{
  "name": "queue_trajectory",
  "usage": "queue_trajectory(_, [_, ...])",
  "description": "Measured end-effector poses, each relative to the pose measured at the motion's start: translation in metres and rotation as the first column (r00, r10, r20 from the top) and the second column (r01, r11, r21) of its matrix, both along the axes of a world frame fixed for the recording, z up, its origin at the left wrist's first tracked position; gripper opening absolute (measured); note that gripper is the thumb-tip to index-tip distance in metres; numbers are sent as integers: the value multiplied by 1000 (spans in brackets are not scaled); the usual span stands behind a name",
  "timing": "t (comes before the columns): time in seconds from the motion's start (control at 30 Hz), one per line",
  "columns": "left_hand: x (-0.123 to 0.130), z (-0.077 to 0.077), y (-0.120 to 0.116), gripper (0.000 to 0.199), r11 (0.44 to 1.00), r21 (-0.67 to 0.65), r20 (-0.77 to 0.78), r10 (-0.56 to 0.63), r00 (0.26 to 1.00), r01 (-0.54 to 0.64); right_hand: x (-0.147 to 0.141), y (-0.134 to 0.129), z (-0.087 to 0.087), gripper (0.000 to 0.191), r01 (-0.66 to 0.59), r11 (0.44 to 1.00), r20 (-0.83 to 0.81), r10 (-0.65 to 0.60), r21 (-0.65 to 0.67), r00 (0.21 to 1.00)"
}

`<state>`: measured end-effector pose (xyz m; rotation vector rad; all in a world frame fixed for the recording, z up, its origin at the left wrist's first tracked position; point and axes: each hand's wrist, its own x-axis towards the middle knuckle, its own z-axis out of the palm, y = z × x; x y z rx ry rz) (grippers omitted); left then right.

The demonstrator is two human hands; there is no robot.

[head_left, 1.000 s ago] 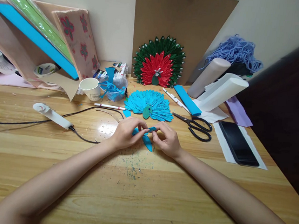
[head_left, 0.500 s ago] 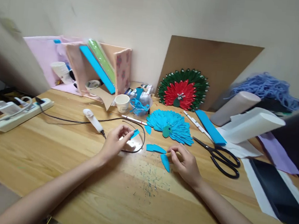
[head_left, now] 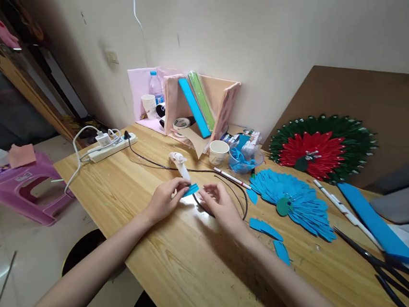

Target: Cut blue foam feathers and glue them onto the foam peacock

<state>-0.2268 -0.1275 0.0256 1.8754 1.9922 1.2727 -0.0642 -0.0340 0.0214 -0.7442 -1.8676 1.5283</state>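
Between thumb and fingers, my left hand (head_left: 167, 199) pinches a small blue paper piece (head_left: 191, 190) above the wooden table. My right hand (head_left: 221, 204) is just to the right of that piece, thumb near the fingertips; whether it holds anything is hard to make out. Behind the hands lies a white glue gun (head_left: 180, 164), its black cable (head_left: 246, 201) looping to the right. Loose blue petals (head_left: 265, 228) rest right of my right hand. Beyond them is a blue paper peacock (head_left: 294, 200) with a green body.
Black scissors (head_left: 373, 259) and a blue strip (head_left: 375, 220) lie at the right. A red and green peacock (head_left: 317, 147) leans on brown cardboard (head_left: 376, 102). A paper cup (head_left: 218, 152), plastic bowl (head_left: 245, 160) and pink box (head_left: 229, 105) stand behind; a power strip (head_left: 112, 149) is left.
The view has turned left, showing a pink stool and the floor. My right hand has moved from the loose petals to beside the blue piece in my left hand.
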Motion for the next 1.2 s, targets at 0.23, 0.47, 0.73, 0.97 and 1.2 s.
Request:
queue_trajectory(0.23, [-6, 2, -2, 18, 998, 0, 172, 60, 983, -61, -52, 3, 0, 25, -26, 983, -184, -8, -181, 983])
queue_trajectory(0.47, [-18, 1, -3, 24, 972, -23, 429, 220, 876, -233, -69, 12, -8, 21, 144, 988, -133, -136, 50, 982])
queue_trajectory(0.73, [-53, -19, -6, 32, 903, -160, 475, 424, 771, -398, -104, 35, -21, 25, -112, 887, 249, -3, 448, 969])
queue_trajectory(0.97, [-68, -25, -10, 29, 846, -238, 520, 525, 673, -477, -78, 28, -14, 29, -75, 977, 138, 47, 201, 989])
queue_trajectory(1.2, [-67, -26, -9, 25, 838, -259, 489, 543, 682, -481, -55, 18, -17, 37, -192, 977, 72, 199, -93, 977])
